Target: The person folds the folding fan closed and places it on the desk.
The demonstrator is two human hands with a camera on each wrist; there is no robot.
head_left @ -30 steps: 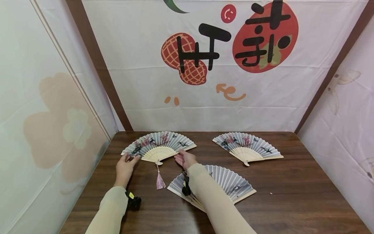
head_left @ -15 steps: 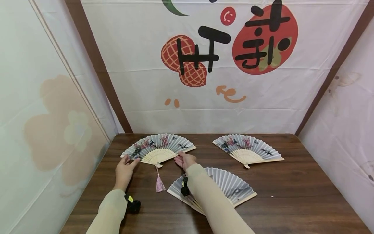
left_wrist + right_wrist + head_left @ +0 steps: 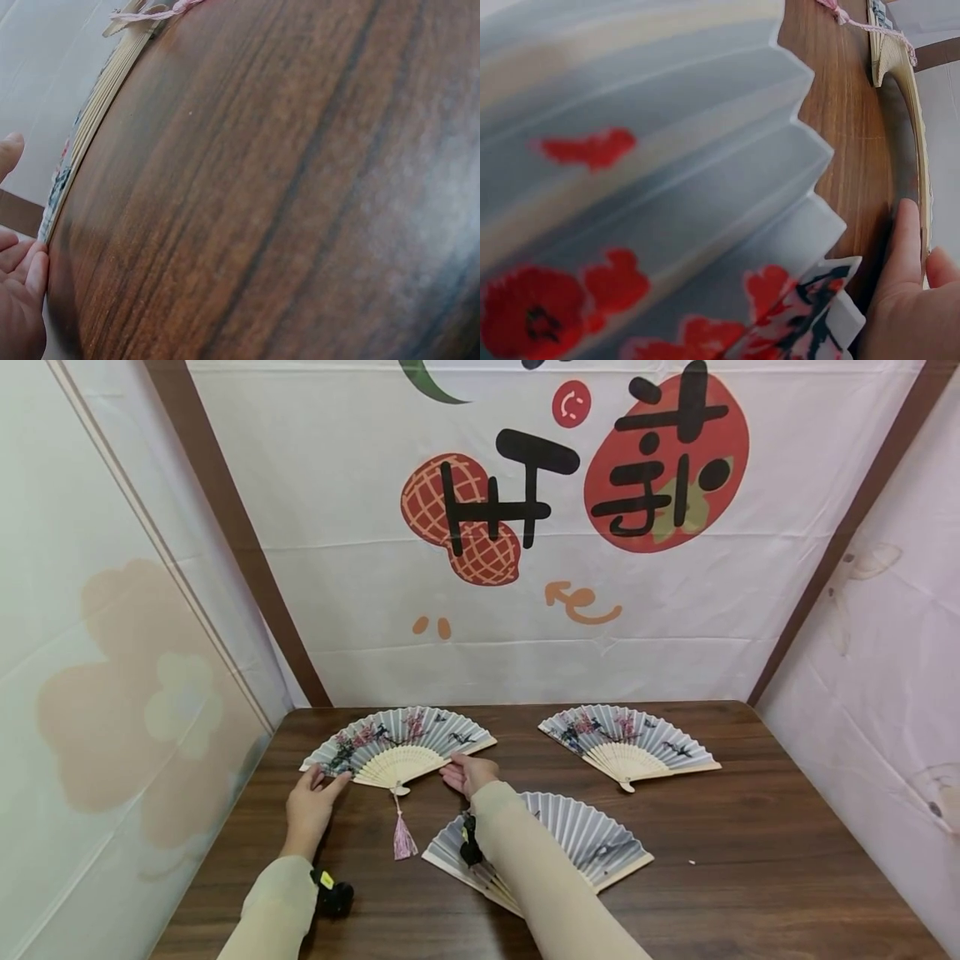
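A folding fan with pink blossoms [image 3: 408, 737] lies spread at the back left, its pale ribs meeting at a pivot with a pink tassel [image 3: 403, 837]. My left hand [image 3: 309, 810] touches the fan's left corner with its fingertips; in the left wrist view the thumb [image 3: 9, 154] stands apart from the paper. At the fan's right outer rib is my right hand [image 3: 471, 774]. The right wrist view shows a straight finger [image 3: 906, 232] along that rib's near side and another fingertip on the far side. Whether the two press the rib is unclear.
Under my right forearm lies a greyer spread fan [image 3: 592, 835], partly hidden. Another blossom fan [image 3: 630, 743] is spread at the back right. A small white speck [image 3: 692, 862] lies on the brown wooden table [image 3: 757, 827]. Printed cloth walls [image 3: 352, 652] enclose the table.
The head view shifts slightly. Both hands stay at the blossom fan's two ends, and the fans keep their places on the table.
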